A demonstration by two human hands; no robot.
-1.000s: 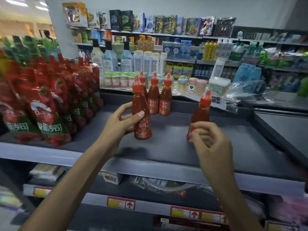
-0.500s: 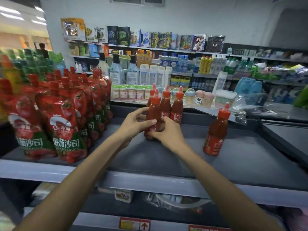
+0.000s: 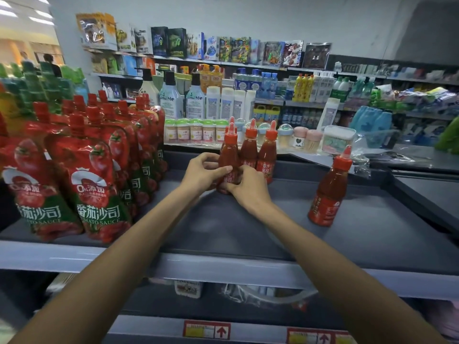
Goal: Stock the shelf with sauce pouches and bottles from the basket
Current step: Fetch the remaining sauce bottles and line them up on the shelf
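Bottle (image 3: 228,155) now stands mid-frame on the shelf (image 3: 223,227), snug against the back row (image 3: 267,150); left hand (image 3: 202,170) and right hand (image 3: 248,187) both grip it. Second bottle (image 3: 327,192), released, stands alone at right, likely next.

A shop: stocked aisles of shelves (image 3: 223,269), sauce pouches (image 3: 99,184), price tags (image 3: 206,330)

We see the grey shelf (image 3: 223,227) carrying red sauce pouches (image 3: 96,184) at left; four bottles (image 3: 267,155) clustered mid-shelf; a lone bottle (image 3: 329,192) standing right.
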